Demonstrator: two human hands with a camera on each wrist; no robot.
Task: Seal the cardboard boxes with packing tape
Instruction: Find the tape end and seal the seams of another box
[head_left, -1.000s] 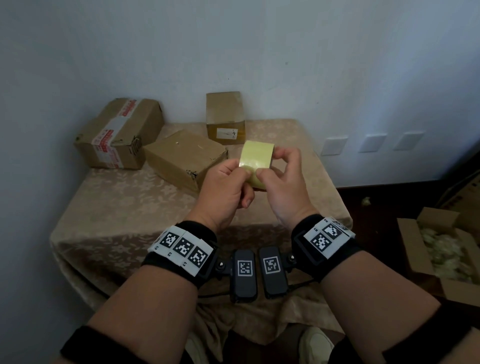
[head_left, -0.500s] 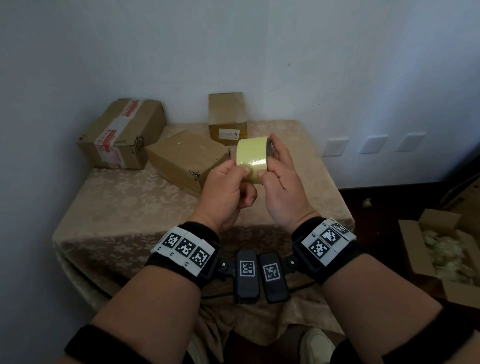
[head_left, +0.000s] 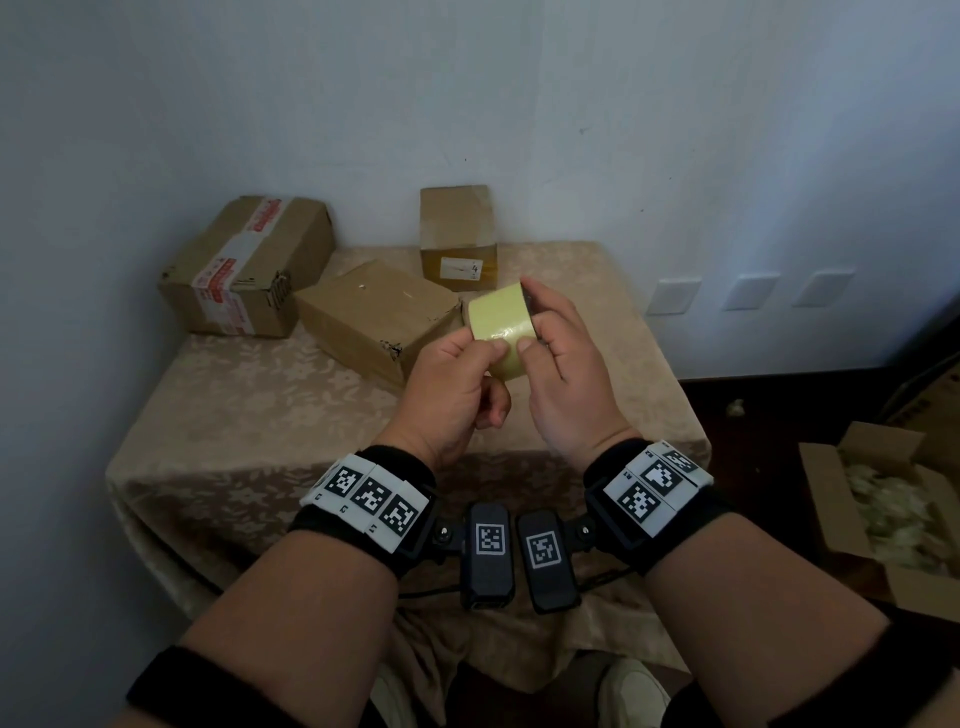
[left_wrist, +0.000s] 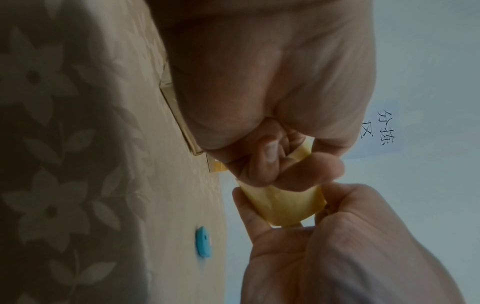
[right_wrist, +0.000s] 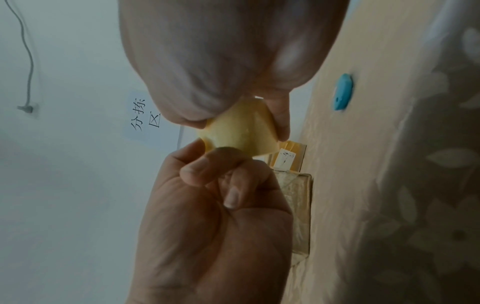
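Tape roll (head_left: 501, 325) core hidden behind fingers; open floor box (head_left: 878, 514) cut off right.

The tape roll (head_left: 500, 326) is pale yellow and glossy. Behind it, the table (head_left: 270, 395) wears a beige cloth with a lighter leaf-and-flower pattern. Left of the roll, 1 brown cardboard box (head_left: 248, 265) carries a white tape band printed in red; the nearer box (head_left: 375, 317) is plain tan, and the box behind the roll (head_left: 457, 236) bears a white label. A bright blue object (left_wrist: 203, 241) lies on the cloth. Both wristbands (head_left: 370, 500) show black-and-white square codes.
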